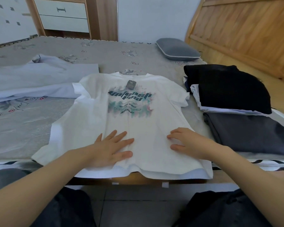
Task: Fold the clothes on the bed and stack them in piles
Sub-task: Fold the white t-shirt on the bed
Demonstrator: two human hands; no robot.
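A white T-shirt [92,118] with a teal printed design and a dark hang tag lies spread face up at the bed's near edge, its hem hanging slightly over. My left hand [112,147] rests flat on its lower middle with fingers straight. My right hand [186,141] rests on the lower right part, fingers lightly bent on the cloth. To the right sits a pile of folded clothes with a black garment [233,89] on top, and a folded dark grey garment [246,133] lies nearer to me.
A pale blue garment [36,79] lies unfolded at the left of the grey patterned mattress [105,53]. A grey pillow [177,49] sits at the back by the wooden headboard [246,33]. A drawer cabinet [62,15] stands behind the bed.
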